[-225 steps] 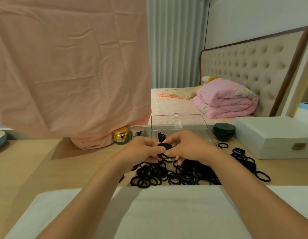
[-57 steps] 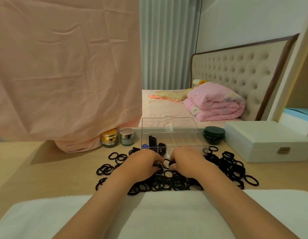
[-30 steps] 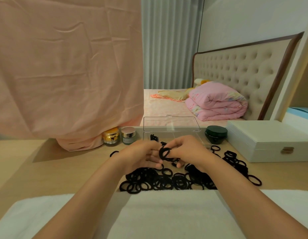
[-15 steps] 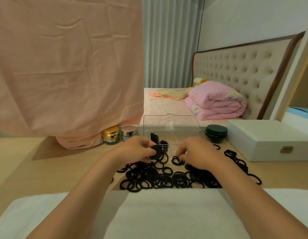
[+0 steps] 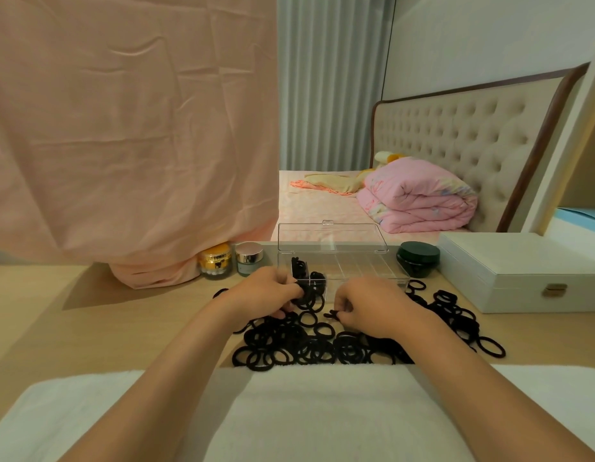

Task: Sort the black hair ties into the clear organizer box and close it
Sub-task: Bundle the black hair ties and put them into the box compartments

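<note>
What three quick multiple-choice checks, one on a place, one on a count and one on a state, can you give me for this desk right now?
1. Where does the dark green jar stand relative to the clear organizer box?
A. To its left
B. To its right
C. Inside it

2. How many jars stand just left of the box?
A. Two
B. One
C. Four

3. How is the box's lid?
A. Shut
B. Lying flat on the desk
C. Raised open

Answers:
1 B: the jar sits past the box's right end.
2 A: a gold jar and a silver-lidded jar stand there.
3 C: the lid stands up behind the compartments.
</note>
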`<action>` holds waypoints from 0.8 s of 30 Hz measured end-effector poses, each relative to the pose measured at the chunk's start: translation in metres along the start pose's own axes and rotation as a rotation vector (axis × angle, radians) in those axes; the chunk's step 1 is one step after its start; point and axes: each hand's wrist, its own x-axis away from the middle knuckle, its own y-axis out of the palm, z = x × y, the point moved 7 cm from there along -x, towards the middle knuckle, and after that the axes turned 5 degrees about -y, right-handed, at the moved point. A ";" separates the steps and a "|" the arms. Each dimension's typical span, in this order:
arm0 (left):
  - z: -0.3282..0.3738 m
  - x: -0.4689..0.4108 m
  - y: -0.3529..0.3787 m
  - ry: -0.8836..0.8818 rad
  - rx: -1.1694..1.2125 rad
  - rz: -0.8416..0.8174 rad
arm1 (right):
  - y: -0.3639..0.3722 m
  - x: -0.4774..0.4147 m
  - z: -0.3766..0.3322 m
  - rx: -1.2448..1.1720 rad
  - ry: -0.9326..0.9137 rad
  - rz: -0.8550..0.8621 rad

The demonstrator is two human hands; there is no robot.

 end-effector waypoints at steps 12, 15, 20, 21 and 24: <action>-0.002 -0.002 0.003 0.011 0.199 0.041 | -0.024 0.009 -0.014 -1.284 0.046 0.092; 0.000 0.000 0.008 0.002 0.280 -0.024 | -0.018 0.008 -0.015 -1.190 0.106 0.133; -0.003 -0.001 0.014 -0.010 0.468 -0.161 | -0.021 0.006 -0.009 -1.057 0.167 0.295; -0.003 -0.001 0.015 -0.014 0.498 -0.184 | -0.021 0.006 -0.008 -1.039 0.173 0.317; -0.001 0.001 0.018 -0.032 0.611 -0.243 | -0.020 0.005 -0.006 -0.963 0.181 0.371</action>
